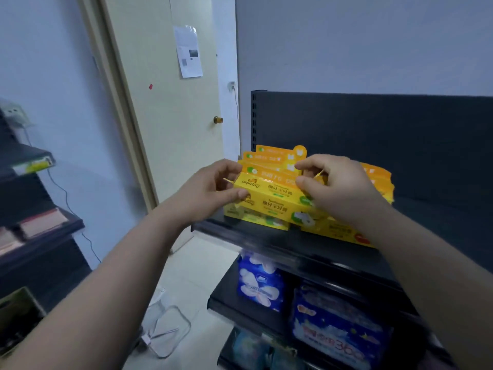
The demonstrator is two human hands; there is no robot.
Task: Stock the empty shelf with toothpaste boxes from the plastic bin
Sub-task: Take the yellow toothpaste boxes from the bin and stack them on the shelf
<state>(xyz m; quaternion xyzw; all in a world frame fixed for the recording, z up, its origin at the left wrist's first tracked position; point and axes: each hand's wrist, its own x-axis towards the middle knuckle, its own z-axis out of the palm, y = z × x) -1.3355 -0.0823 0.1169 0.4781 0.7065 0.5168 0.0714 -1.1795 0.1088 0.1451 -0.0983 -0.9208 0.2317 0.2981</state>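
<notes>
A yellow toothpaste box point(272, 194) is held lengthwise between both hands above the front of the dark top shelf point(256, 236). My left hand point(210, 188) grips its left end with thumb and fingers. My right hand point(338, 185) pinches its right end. Behind and under it, several more yellow toothpaste boxes point(274, 156) stand in rows on the shelf, and others point(344, 231) lie to the right, partly hidden by my right arm. The plastic bin is not in view.
Blue packs of sanitary pads point(260, 284) fill the lower shelves. A cream door point(170, 108) stands behind on the left. Another dark shelf unit point(34, 231) is at the far left. A white cable point(165, 329) lies on the tiled floor.
</notes>
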